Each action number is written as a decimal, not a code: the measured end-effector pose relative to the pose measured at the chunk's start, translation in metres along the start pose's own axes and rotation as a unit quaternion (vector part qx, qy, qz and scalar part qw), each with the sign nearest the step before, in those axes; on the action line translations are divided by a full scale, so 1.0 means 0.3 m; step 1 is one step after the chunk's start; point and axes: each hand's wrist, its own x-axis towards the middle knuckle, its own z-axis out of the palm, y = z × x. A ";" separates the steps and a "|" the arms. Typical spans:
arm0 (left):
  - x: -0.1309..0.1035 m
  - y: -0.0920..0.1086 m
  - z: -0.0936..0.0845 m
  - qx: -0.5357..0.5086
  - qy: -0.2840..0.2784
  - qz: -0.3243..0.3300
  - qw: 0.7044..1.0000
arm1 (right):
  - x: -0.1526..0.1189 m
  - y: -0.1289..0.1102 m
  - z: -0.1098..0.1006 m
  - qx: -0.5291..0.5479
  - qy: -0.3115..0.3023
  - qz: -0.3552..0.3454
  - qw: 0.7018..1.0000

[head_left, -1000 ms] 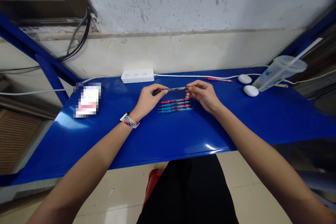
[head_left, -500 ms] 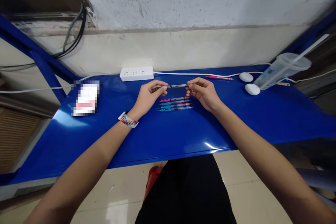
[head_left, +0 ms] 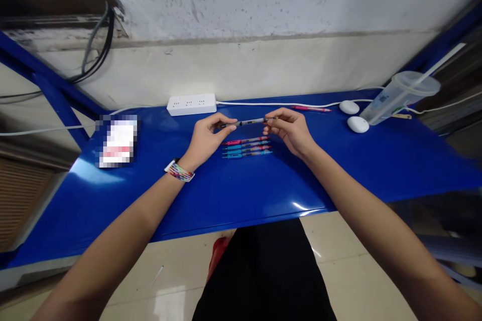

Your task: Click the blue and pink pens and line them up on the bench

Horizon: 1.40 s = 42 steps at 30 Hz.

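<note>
A dark pen with a clear barrel (head_left: 250, 122) is held level between my two hands, just above the blue table. My left hand (head_left: 209, 138) pinches its left end between thumb and fingers. At the other end, my right hand (head_left: 289, 130) grips it with bent fingers. Below the held pen, several pens lie side by side in a row: a pink pen (head_left: 241, 142) farthest from me and blue pens, the closest of them a blue pen (head_left: 244, 154). A patterned band circles my left wrist.
A white power strip (head_left: 192, 104) lies by the wall, its cable running right. Another pink pen (head_left: 311, 109) rests at the back. Two white rounded objects (head_left: 357, 124) sit beside a clear cup (head_left: 395, 98) with a straw. A blurred-out item (head_left: 117, 141) lies at left on the blue table (head_left: 241, 195).
My left fingers have loosened slightly around the pen's left end, showing more of it. The pen stays between both hands. The whole view has shifted a little.
</note>
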 end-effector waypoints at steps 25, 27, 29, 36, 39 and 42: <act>0.005 0.006 0.019 -0.033 0.040 -0.014 0.999 | 0.008 -0.001 0.001 0.117 -0.065 0.115 0.984; 0.006 0.003 0.019 -0.048 0.045 -0.014 0.998 | 0.010 -0.001 0.001 0.132 -0.069 0.119 0.982; 0.005 0.002 0.018 -0.055 0.041 -0.012 0.998 | 0.013 0.001 0.001 0.142 -0.062 0.119 0.981; 0.002 -0.002 0.017 -0.029 0.035 -0.005 0.999 | 0.007 -0.002 0.002 0.150 -0.042 0.121 0.980; 0.005 -0.007 0.019 -0.046 0.052 -0.006 0.998 | -0.002 -0.017 0.007 0.157 -0.059 0.123 0.978; 0.006 -0.006 0.019 -0.051 0.062 -0.009 0.997 | -0.006 -0.028 0.015 0.124 -0.059 0.124 0.983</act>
